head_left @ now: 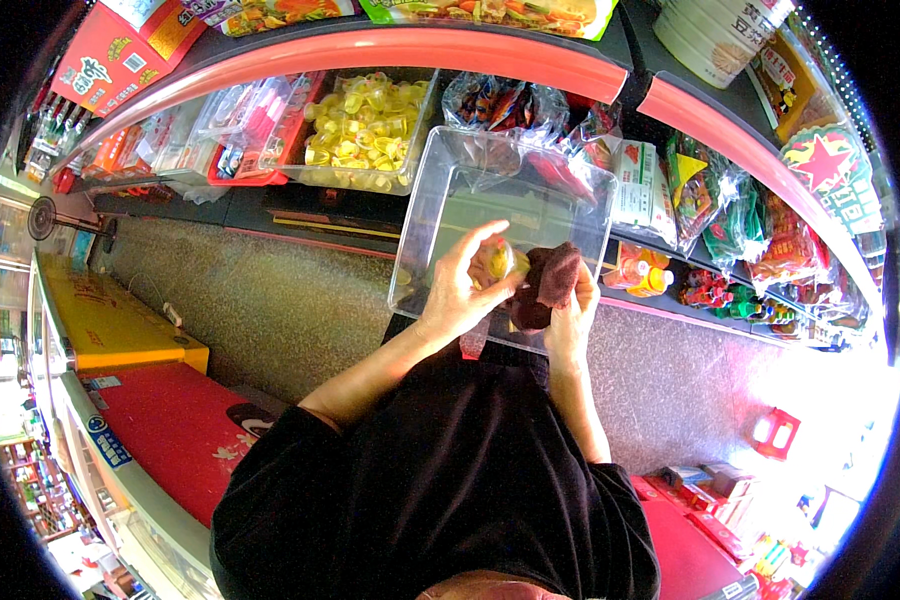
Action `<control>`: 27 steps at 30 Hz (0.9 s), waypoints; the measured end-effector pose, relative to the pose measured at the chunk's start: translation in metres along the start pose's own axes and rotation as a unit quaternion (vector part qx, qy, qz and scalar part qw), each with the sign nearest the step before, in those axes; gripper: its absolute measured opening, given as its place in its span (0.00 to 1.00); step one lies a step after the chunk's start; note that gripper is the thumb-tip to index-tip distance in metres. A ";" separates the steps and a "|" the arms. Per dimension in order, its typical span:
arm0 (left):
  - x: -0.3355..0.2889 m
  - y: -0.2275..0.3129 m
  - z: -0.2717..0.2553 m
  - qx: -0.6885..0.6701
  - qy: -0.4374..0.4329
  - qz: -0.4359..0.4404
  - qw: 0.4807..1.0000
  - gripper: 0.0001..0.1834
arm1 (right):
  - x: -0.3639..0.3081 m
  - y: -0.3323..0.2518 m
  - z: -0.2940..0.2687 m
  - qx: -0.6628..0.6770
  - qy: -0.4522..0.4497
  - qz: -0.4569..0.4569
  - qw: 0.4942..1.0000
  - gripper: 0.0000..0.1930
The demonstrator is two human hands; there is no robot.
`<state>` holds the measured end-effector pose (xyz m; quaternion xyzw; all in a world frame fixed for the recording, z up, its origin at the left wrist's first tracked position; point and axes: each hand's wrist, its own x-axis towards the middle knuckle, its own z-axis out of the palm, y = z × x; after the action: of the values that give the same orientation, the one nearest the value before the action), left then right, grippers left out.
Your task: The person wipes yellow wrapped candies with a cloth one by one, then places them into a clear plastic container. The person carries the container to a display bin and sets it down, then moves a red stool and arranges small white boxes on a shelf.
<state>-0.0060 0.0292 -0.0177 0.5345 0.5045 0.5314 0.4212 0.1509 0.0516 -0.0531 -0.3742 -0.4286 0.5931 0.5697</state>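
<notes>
My left hand [454, 297] grips a small clear cup with yellow contents, like a jelly cup [498, 261], between thumb and fingers. A dark brown cloth [554, 284] is bunched in my right hand [571, 330], close beside the cup; whether they touch I cannot tell. Both hands are over a clear plastic bin [425, 190], which leans at the shelf front with its near edge by my body. A few small items seem to lie in its lower left corner, too unclear to name. On the shelf, a similar bin holds many yellow jelly cups [360, 135].
A red shelf edge [450, 50] curves above the bin. Bagged snacks [690, 190] fill the shelf on the right, with orange drink bottles [653, 280] lower down. Behind on the left stand yellow boxes [110, 310] and a red-topped case [170, 420]. A red stool [775, 433] is at right.
</notes>
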 end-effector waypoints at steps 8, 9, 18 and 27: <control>-0.002 0.009 0.004 0.265 -0.007 0.220 0.939 0.47 | 0.003 -0.015 0.024 -0.256 -0.090 -0.064 0.960 0.23; -0.004 0.011 0.006 0.272 -0.019 0.233 0.934 0.47 | 0.001 -0.014 0.024 -0.299 -0.082 -0.067 0.948 0.23; -0.003 0.011 0.003 0.179 0.000 0.222 0.958 0.35 | 0.002 -0.009 0.013 0.025 0.037 0.038 0.998 0.19; 0.002 0.011 -0.005 0.157 -0.011 0.200 0.967 0.29 | 0.001 -0.005 0.012 0.140 -0.077 0.126 0.979 0.22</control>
<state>-0.0098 0.0291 -0.0060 0.6899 0.4600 0.5128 0.2225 0.1416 0.0517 -0.0443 -0.2948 -0.3330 0.7413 0.5028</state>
